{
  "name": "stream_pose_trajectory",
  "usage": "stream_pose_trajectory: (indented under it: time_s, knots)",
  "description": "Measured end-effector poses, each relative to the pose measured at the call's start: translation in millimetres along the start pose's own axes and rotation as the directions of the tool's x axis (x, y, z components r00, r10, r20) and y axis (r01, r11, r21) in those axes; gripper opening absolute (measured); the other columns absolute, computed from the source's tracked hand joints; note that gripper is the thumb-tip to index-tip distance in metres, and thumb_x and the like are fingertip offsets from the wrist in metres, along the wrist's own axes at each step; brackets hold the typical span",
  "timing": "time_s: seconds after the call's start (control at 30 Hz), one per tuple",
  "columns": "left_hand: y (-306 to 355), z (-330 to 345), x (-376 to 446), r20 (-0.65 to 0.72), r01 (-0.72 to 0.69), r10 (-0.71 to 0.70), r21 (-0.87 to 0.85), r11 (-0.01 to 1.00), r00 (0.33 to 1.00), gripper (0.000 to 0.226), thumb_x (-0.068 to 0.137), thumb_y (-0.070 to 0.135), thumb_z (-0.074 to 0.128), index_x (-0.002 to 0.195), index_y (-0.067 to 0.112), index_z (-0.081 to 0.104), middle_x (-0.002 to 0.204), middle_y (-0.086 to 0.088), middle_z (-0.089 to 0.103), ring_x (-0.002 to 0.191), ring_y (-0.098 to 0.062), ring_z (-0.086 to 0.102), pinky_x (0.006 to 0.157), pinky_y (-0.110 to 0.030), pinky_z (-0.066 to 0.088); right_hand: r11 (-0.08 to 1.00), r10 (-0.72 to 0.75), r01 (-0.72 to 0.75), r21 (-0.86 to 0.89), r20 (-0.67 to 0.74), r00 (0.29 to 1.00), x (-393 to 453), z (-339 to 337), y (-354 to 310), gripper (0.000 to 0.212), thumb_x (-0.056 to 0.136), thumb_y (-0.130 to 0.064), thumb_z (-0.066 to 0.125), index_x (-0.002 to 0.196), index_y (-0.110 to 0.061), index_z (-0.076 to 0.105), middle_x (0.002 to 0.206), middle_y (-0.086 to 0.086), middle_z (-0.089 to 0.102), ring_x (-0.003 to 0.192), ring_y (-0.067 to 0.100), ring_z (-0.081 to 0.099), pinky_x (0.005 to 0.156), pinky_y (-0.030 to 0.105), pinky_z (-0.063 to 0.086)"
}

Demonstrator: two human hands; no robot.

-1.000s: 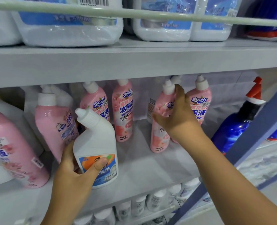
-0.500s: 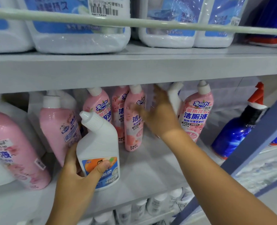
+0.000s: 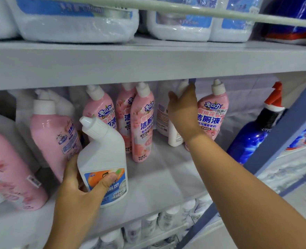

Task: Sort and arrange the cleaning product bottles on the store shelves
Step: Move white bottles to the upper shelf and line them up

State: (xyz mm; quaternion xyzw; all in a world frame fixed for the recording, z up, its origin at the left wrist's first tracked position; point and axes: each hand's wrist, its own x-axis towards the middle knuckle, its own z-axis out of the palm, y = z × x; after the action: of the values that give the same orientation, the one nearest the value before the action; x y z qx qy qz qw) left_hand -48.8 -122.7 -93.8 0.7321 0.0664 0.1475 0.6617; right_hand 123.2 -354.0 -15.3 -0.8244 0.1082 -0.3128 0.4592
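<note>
My left hand (image 3: pixel 80 184) grips a white angled-neck toilet cleaner bottle (image 3: pixel 102 151) with an orange-and-blue label, standing at the front of the grey shelf (image 3: pixel 163 180). Further back, my right hand (image 3: pixel 183 112) wraps around the upper part of a second white bottle (image 3: pixel 172 135) that stands at the rear of the shelf. Several pink toilet cleaner bottles surround them: one (image 3: pixel 142 123) just left of my right hand, one (image 3: pixel 214 112) just right of it, others (image 3: pixel 55 135) behind my left hand.
A blue spray bottle with a red trigger (image 3: pixel 252 139) stands at the right by a slanted blue shelf post (image 3: pixel 283 133). Wrapped white jugs (image 3: pixel 76 24) fill the shelf above. Small white bottles (image 3: pixel 166 220) line the shelf below. A large pink bottle (image 3: pixel 8 169) leans at the left.
My right hand let go of a pink bottle after shifting it left next to the other pink ones, then reached back to the white bottle. My left hand kept its hold.
</note>
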Motion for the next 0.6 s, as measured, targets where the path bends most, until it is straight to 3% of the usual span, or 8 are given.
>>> stream_pose_trajectory:
  time_s: [0.13, 0.2, 0.23, 0.3, 0.4, 0.47, 0.53, 0.6]
  knots:
    - [-3.1, -1.5, 0.1, 0.007, -0.020, 0.020, 0.021, 1.000, 1.000, 0.065, 0.070, 0.019, 0.091, 0.097, 0.067, 0.055, 0.092, 0.029, 0.072, 0.080, 0.009, 0.069, 0.075, -0.030, 0.052, 0.993, -0.107, 0.104, 0.052, 0.047, 0.993, -30.5, -10.6, -2.7, 0.054, 0.099, -0.019, 0.059, 0.147, -0.003, 0.041, 0.129, 0.015, 0.064, 0.114, 0.023, 0.063, 0.095, 0.026, 0.050]
    - [-4.9, -2.5, 0.3, 0.009, -0.026, 0.026, 0.028, 0.999, 1.000, 0.064, 0.072, 0.019, 0.090, 0.098, 0.066, 0.054, 0.092, 0.032, 0.071, 0.081, 0.010, 0.068, 0.074, -0.028, 0.052, 0.993, -0.082, 0.076, 0.093, 0.065, 0.995, -43.9, -23.2, -9.4, 0.049, 0.100, -0.019, 0.060, 0.145, -0.006, 0.044, 0.115, 0.005, 0.068, 0.090, -0.001, 0.062, 0.080, 0.010, 0.047]
    - [-5.5, -2.7, 0.1, 0.012, -0.028, 0.027, 0.034, 0.999, 1.000, 0.064, 0.073, 0.020, 0.089, 0.100, 0.065, 0.054, 0.093, 0.032, 0.071, 0.082, 0.010, 0.069, 0.074, -0.029, 0.052, 0.990, -0.080, 0.071, 0.123, 0.070, 0.994, -50.9, -31.6, -12.1, 0.044, 0.100, -0.020, 0.061, 0.140, -0.007, 0.048, 0.106, -0.001, 0.068, 0.082, -0.006, 0.062, 0.075, 0.011, 0.048]
    - [-6.3, -2.1, -0.5, 0.001, -0.043, 0.043, 0.047, 0.998, 0.999, 0.065, 0.074, 0.019, 0.089, 0.102, 0.066, 0.054, 0.094, 0.030, 0.072, 0.082, 0.007, 0.070, 0.076, -0.032, 0.054, 0.982, -0.083, 0.070, 0.178, 0.068, 0.994, -68.1, -47.7, -15.1, 0.047, 0.099, -0.025, 0.064, 0.141, -0.008, 0.051, 0.110, -0.001, 0.070, 0.089, -0.007, 0.064, 0.079, 0.019, 0.052]
    - [-5.6, -1.0, -1.8, -0.020, -0.066, 0.067, 0.051, 0.996, 0.998, 0.066, 0.072, 0.016, 0.091, 0.100, 0.064, 0.055, 0.095, 0.028, 0.073, 0.082, 0.006, 0.070, 0.075, -0.030, 0.053, 0.968, -0.093, 0.068, 0.241, 0.094, 0.991, -100.4, -59.0, -19.2, 0.064, 0.096, -0.035, 0.068, 0.152, -0.018, 0.044, 0.129, -0.001, 0.065, 0.098, -0.009, 0.062, 0.083, 0.006, 0.047]
    - [-3.7, -0.6, -4.5, -0.019, -0.071, 0.073, 0.058, 0.996, 0.997, 0.064, 0.070, 0.021, 0.094, 0.103, 0.060, 0.055, 0.096, 0.029, 0.072, 0.083, 0.007, 0.070, 0.075, -0.028, 0.053, 0.967, -0.139, 0.117, 0.228, 0.083, 0.987, -117.1, -60.3, -16.1, 0.068, 0.089, -0.049, 0.066, 0.150, -0.028, 0.043, 0.124, 0.000, 0.064, 0.109, 0.009, 0.063, 0.094, 0.026, 0.053]
    - [-1.4, -0.7, -6.8, -0.014, -0.047, 0.048, 0.056, 0.997, 0.999, 0.058, 0.073, 0.023, 0.092, 0.105, 0.056, 0.056, 0.096, 0.029, 0.072, 0.084, 0.008, 0.070, 0.078, -0.030, 0.055, 0.967, -0.184, 0.163, 0.198, 0.093, 0.979, -125.3, -62.4, -8.7, 0.070, 0.080, -0.057, 0.067, 0.141, -0.029, 0.045, 0.116, 0.001, 0.060, 0.110, 0.023, 0.059, 0.093, 0.045, 0.052]
    - [-1.6, -1.5, -8.3, -0.010, -0.030, 0.031, 0.057, 0.998, 0.999, 0.056, 0.074, 0.026, 0.092, 0.107, 0.056, 0.059, 0.100, 0.025, 0.074, 0.088, 0.005, 0.071, 0.080, -0.031, 0.055, 0.970, -0.191, 0.163, 0.180, 0.152, 0.970, -127.4, -64.4, 4.1, 0.068, 0.073, -0.058, 0.073, 0.129, -0.031, 0.046, 0.113, -0.001, 0.058, 0.107, 0.024, 0.058, 0.090, 0.048, 0.051]
